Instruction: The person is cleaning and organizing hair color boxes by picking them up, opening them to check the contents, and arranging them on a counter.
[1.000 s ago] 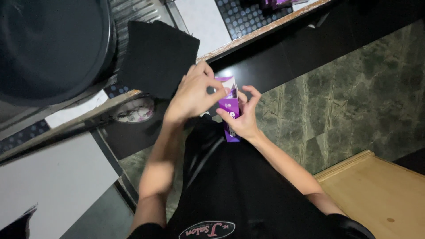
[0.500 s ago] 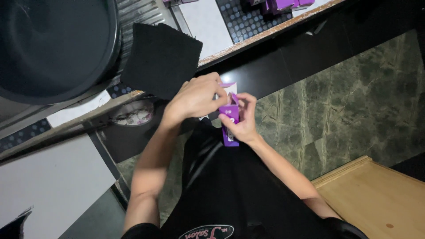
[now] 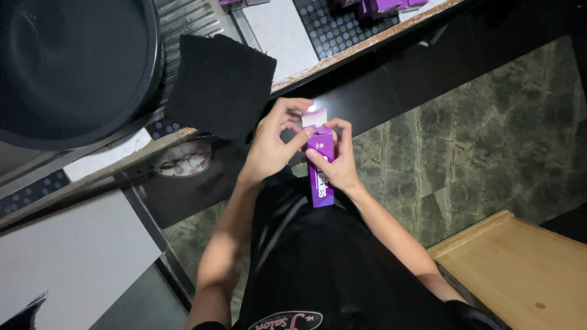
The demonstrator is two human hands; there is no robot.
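Hands meet at frame centre: the right hand (image 3: pixel 341 164) wraps the purple carton (image 3: pixel 320 168), the left hand (image 3: pixel 273 143) pinches, seemingly, its open white flap (image 3: pixel 313 117).

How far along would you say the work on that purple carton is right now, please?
In hand: the right hand holds the purple carton upright while the left hand works its white top flap. Left: the flap stands open, not tucked. More purple cartons lie on the counter.
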